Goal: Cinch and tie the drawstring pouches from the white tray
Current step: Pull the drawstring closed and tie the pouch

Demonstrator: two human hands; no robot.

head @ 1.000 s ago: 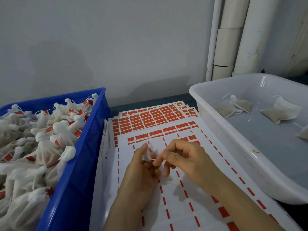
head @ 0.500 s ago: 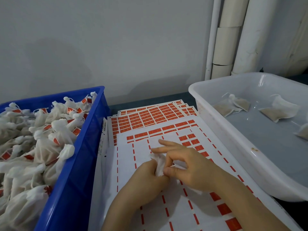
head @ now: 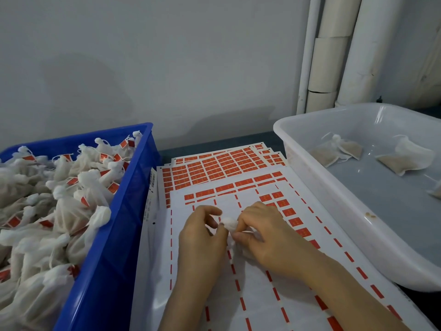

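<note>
From the head camera, a stack of label sheets [head: 241, 283] printed with red stickers lay on the dark worktop [head: 214, 142], and everything else sat around them. Over the middle of the top sheet, the left hand [head: 202, 237] and the right hand [head: 267, 235] were drawn close together, almost touching. Between them was a small white pouch [head: 228, 222], bunched up and held just above the paper. The right hand pinched it between thumb and curled fingers. The left hand's fingers were curled in against the pouch's other side and looked to be gripping it too. The drawstring itself was too fine to make out.

To the right of the sheets stood the white tray [head: 334, 211], its near wall just beside the paper's edge. A few flat, untied pouches [head: 401, 160] lay spread on its floor, well apart from the hands.

To the left of the sheets stood a blue crate [head: 114, 235], touching or nearly touching the stack. It was heaped with tied pouches [head: 71, 211], many bearing red labels.

Beyond the sheets rose a plain grey wall [head: 167, 68], with white pipes [head: 334, 56] running up it behind the tray.
</note>
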